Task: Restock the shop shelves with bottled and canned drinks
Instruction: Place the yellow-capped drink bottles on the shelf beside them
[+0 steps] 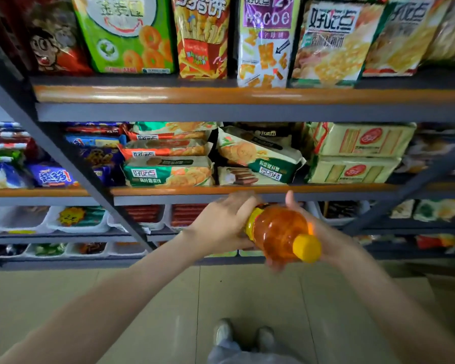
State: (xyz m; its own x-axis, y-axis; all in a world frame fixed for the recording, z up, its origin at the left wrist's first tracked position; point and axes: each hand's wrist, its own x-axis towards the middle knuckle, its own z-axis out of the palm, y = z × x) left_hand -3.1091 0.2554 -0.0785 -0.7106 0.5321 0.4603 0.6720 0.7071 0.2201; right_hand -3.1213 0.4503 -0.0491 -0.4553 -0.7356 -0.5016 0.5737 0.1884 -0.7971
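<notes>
Both hands held the clear plastic bottle of orange drink (279,233) in the air just below the middle shelf's front edge (247,191), left hand (221,227) wrapped round its labelled body, right hand (318,227) cradling the yellow-capped neck, likely to steady it before shelving.

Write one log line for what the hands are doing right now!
left hand: holds orange plastic bottle | right hand: holds same bottle | yellow cap: toward camera | shelves: snacks

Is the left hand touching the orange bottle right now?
Touching. The head view shows the left hand wrapped around the labelled body of the orange bottle, with no gap visible.
</notes>
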